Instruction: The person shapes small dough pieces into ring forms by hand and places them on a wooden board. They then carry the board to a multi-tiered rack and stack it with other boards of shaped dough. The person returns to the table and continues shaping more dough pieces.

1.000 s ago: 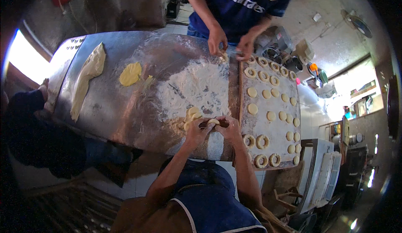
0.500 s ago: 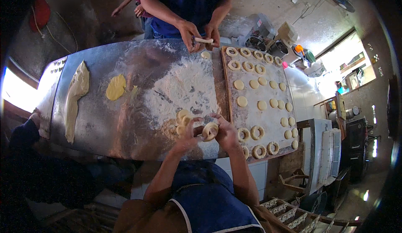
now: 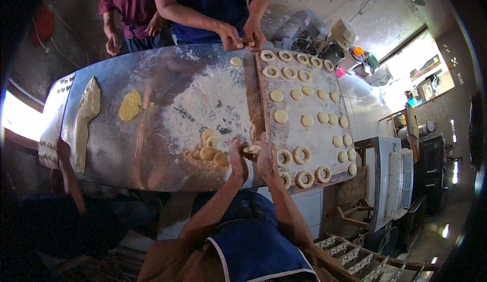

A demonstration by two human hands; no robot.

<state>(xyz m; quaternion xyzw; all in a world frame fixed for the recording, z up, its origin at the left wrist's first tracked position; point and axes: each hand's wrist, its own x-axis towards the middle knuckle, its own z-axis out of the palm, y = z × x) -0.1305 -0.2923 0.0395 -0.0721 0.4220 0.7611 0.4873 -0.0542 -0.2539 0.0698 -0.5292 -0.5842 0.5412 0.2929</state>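
Note:
Between my left hand [image 3: 238, 158] and my right hand [image 3: 266, 159] a pale dough ring [image 3: 252, 149] is held, seen nearly edge-on. Both hands are closed about it, just above the near side of the metal table [image 3: 167, 173]. Several round dough pieces [image 3: 207, 153] lie overlapped on flour, left of my left hand. To the right of my right hand is a floured board [image 3: 317, 142] bearing dough rings [image 3: 302, 155] and flat dough discs [image 3: 307, 120]. My fingers partly hide the ring I hold.
Across the table, a co-worker's hands [image 3: 244, 39] pinch a small dough piece; a dough disc [image 3: 235, 62] lies nearby. Another person in maroon [image 3: 129, 5] stands behind. Leftward are yellow dough or fat [image 3: 130, 105], a long dough strip [image 3: 87, 122] and a third person's arm [image 3: 68, 173].
The ring in my hands has turned from facing up to nearly edge-on, and my hands have come closer together. The view has shifted slightly. The person in maroon shows more fully.

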